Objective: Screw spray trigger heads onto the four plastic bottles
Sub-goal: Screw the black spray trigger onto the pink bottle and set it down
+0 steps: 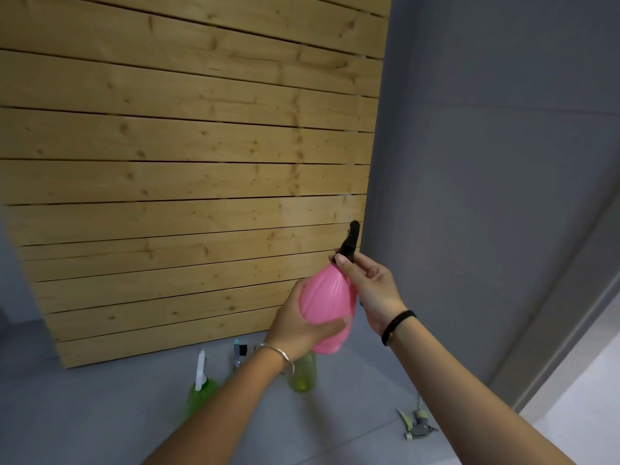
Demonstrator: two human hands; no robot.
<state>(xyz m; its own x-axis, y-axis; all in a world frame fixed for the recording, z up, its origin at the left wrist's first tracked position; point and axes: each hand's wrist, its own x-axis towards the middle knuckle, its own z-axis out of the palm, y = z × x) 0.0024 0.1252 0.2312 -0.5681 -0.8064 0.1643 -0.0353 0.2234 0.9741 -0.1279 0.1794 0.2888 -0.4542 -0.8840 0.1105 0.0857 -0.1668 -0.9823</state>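
Over the grey floor [100, 414], before a wooden slat panel [167, 162], you hold the pink bottle [330, 308] tilted in mid-air. Risk: if the black trigger head [350, 243] starts crooked, its thread may cross and jam (the soft bottle could also squash and slip). Your left hand [302, 325] wraps round the bottle's belly, thumb across the front; your right hand [367, 283] pinches the head's collar at the neck. A loose trigger head [416, 424] lies on the floor nearby.

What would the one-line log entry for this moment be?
left hand: grips pink bottle | right hand: pinches black trigger head at neck | unfitted: green trigger head lying loose
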